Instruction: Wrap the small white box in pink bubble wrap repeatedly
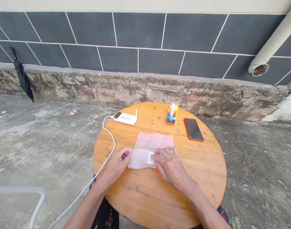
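Note:
A sheet of pinkish bubble wrap (155, 140) lies near the middle of the round wooden table, its near part folded over. Under or within that fold is a small white box-like item (150, 158) with a red mark, partly covered by my fingers. At the left end of the fold, my left hand (119, 162) pinches the wrap's edge between thumb and fingers. My right hand (168, 162) rests over the right part, its fingers pressing on the wrap and the white item. Whether these fingers grip the item itself is hard to see.
On the wooden table (202, 178) are a white power bank-like device (125, 118) with a cable (109, 152), a tape dispenser (172, 114) and a red-edged phone (194, 129). A black umbrella (23, 76) leans against the wall; a pipe (267, 47) juts in at right.

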{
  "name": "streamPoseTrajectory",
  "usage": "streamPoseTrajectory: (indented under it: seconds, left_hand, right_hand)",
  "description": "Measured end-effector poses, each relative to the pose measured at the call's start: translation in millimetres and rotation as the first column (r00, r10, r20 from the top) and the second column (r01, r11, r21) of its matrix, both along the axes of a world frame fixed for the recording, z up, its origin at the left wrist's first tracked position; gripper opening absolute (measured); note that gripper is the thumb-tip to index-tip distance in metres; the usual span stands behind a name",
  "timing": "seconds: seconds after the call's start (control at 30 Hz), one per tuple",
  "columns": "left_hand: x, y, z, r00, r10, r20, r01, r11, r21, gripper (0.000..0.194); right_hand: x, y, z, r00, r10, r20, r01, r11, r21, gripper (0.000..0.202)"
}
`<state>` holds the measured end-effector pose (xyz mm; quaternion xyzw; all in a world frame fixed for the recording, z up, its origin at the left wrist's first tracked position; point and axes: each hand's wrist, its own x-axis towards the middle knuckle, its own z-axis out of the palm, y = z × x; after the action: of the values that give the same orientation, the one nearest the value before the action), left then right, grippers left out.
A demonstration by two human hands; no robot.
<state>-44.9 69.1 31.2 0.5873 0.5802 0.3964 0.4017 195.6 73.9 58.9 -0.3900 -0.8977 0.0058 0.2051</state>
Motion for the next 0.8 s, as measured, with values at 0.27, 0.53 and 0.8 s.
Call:
streamPoseTrajectory:
  seconds: [0.27, 0.53, 0.8]
  left_hand:
    - [-0.6, -34.3, -1.5, 0.988, 0.099, 0.12, -0.052, 0.937, -0.345, 0.05]
    - [15.6, -18.1, 2.4, 0.947, 0.142, 0.287, -0.022, 0.923, -0.383, 0.041]
    - [33.2, -6.7, 4.5, 0.963, 0.22, 0.154, -0.167, 0.94, -0.299, 0.034]
  right_hand:
    - [3.3, 5.2, -5.2, 0.996, 0.048, -0.077, -0.05, 0.999, -0.018, 0.02]
    - [6.0, 7.3, -10.7, 0.989, 0.07, -0.131, -0.071, 0.997, -0.001, 0.02]
    - [6.5, 4.1, -9.4, 0.99, 0.055, -0.13, -0.053, 0.998, 0.02, 0.019]
